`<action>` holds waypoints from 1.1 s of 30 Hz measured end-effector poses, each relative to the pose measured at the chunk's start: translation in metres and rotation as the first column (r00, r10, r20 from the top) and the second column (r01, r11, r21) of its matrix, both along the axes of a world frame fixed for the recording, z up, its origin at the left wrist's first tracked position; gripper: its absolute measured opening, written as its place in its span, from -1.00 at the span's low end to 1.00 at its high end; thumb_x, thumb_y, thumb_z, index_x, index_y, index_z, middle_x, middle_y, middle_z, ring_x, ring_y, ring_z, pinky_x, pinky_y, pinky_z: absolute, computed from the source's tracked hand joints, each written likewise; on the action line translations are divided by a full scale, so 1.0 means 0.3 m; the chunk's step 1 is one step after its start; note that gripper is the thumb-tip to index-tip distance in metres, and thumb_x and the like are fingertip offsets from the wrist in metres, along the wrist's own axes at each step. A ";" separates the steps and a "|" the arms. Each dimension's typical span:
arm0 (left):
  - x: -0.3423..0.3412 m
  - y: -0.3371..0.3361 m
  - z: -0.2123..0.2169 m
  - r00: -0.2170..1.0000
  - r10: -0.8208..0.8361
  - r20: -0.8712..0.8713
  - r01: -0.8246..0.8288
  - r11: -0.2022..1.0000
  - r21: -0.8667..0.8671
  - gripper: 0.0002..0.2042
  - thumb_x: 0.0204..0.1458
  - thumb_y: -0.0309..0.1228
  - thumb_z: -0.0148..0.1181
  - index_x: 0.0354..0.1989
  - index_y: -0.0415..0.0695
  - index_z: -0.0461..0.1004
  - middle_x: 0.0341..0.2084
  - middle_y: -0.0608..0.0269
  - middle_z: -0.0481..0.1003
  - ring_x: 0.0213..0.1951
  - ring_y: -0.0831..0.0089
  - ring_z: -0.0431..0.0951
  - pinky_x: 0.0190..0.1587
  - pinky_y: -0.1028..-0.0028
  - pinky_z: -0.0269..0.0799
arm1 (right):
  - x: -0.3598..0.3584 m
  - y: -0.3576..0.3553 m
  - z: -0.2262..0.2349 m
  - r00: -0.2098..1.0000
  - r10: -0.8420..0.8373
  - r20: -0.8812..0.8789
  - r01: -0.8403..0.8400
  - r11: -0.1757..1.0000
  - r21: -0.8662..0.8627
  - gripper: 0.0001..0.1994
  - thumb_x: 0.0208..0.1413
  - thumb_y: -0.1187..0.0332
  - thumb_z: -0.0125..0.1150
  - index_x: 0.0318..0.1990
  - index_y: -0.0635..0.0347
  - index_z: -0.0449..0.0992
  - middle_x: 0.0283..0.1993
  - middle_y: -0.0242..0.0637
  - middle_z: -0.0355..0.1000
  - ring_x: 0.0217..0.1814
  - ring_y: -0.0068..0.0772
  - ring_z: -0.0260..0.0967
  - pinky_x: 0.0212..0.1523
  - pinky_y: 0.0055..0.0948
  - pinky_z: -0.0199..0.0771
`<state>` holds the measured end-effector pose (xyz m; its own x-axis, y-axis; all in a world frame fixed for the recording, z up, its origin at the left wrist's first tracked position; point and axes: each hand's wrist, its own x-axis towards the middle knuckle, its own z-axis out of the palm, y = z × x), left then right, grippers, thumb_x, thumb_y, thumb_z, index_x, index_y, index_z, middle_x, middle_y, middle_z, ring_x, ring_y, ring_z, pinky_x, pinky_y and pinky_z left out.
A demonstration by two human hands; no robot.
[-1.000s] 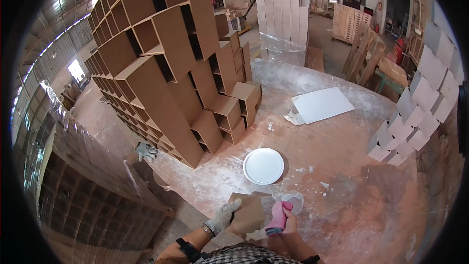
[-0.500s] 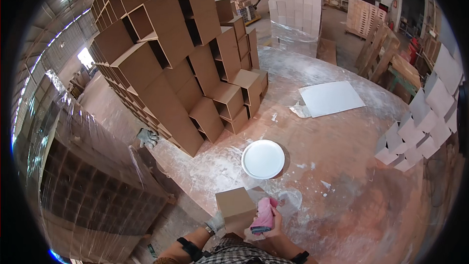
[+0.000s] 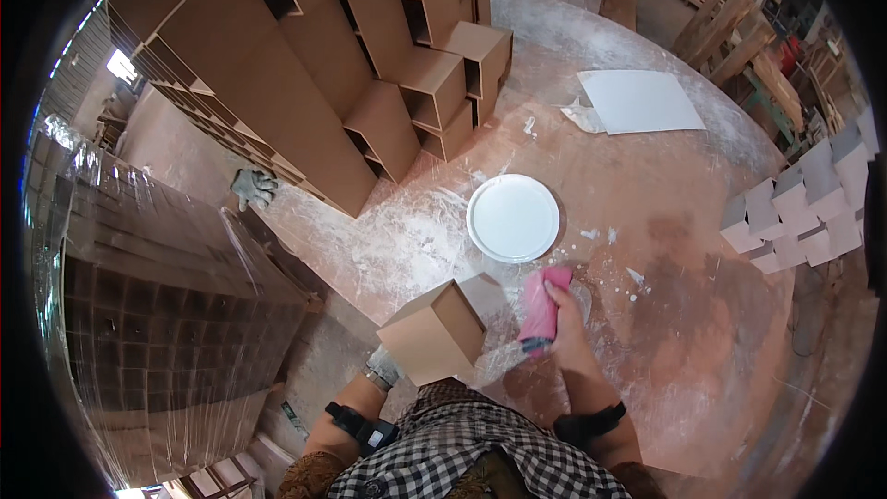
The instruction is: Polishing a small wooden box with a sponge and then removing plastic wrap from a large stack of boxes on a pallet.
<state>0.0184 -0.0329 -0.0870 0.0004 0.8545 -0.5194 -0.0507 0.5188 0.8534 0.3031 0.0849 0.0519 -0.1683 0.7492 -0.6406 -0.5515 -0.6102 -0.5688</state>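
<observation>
My left hand [image 3: 382, 366], in a greyish glove, is at the lower left side of a brown open-sided box [image 3: 427, 337]. It holds the box tilted just in front of my body; most of its fingers are hidden behind the box. My right hand [image 3: 565, 312] is closed round a pink cloth-like bundle [image 3: 545, 303] with a dark lower end, to the right of the box. Beyond the bundle lies a round white tray [image 3: 513, 219], flat on the powder-dusted work surface [image 3: 647, 222].
Brown boxes [image 3: 319, 65] are stacked high at the far left, with a grey glove [image 3: 252, 188] by their base. A white sheet [image 3: 641, 102] lies at the far right. White boxes [image 3: 796, 199] stand on the right; a film-wrapped stack [image 3: 166, 314] stands on the left.
My right hand with the pink bundle has moved forward and right, away from the box. The box has turned in my left hand. The view has tilted further down.
</observation>
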 end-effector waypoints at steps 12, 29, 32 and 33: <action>-0.038 0.024 -0.083 0.999 0.006 0.031 -0.006 1.000 0.018 -0.64 0.16 -0.34 -0.07 0.10 -0.22 0.26 -0.07 0.11 0.41 0.02 0.33 0.39 0.02 0.31 0.37 | -0.116 0.325 -0.001 -0.108 -0.215 0.971 -0.738 0.671 0.066 -0.76 -0.21 0.27 0.17 -0.43 0.27 0.47 -0.39 0.00 0.45 -0.33 0.04 0.42 -0.29 -0.10 0.40; 0.016 -0.042 0.415 0.384 0.220 0.897 -0.342 0.936 -0.083 -0.52 0.02 -0.40 0.12 0.13 -0.26 0.23 -0.01 0.13 0.38 -0.05 0.28 0.44 0.04 0.32 0.34 | -0.084 0.375 0.017 -0.023 -0.116 0.993 -0.727 0.684 0.063 -0.73 -0.14 0.26 0.13 -0.36 0.31 0.49 -0.34 0.09 0.46 -0.26 0.09 0.43 -0.23 -0.10 0.38; 0.044 -0.023 0.447 0.504 0.299 0.811 -0.347 0.929 -0.127 -0.59 0.05 -0.40 0.12 0.08 -0.25 0.30 -0.06 0.17 0.42 -0.10 0.34 0.47 0.02 0.43 0.34 | -0.124 0.372 0.021 -0.193 -0.129 0.973 -0.764 0.642 -0.066 -0.75 -0.16 0.27 0.16 -0.35 0.27 0.50 -0.34 0.07 0.46 -0.26 0.07 0.43 -0.24 -0.14 0.39; 0.071 0.001 0.476 0.604 0.395 0.692 -0.355 0.911 -0.211 -0.62 0.06 -0.40 0.12 0.06 -0.25 0.32 -0.08 0.19 0.44 -0.10 0.37 0.47 0.00 0.47 0.35 | -0.127 0.371 0.008 -0.181 -0.147 0.972 -0.759 0.650 -0.043 -0.75 -0.17 0.27 0.17 -0.35 0.25 0.50 -0.34 0.07 0.46 -0.27 0.06 0.43 -0.24 -0.16 0.40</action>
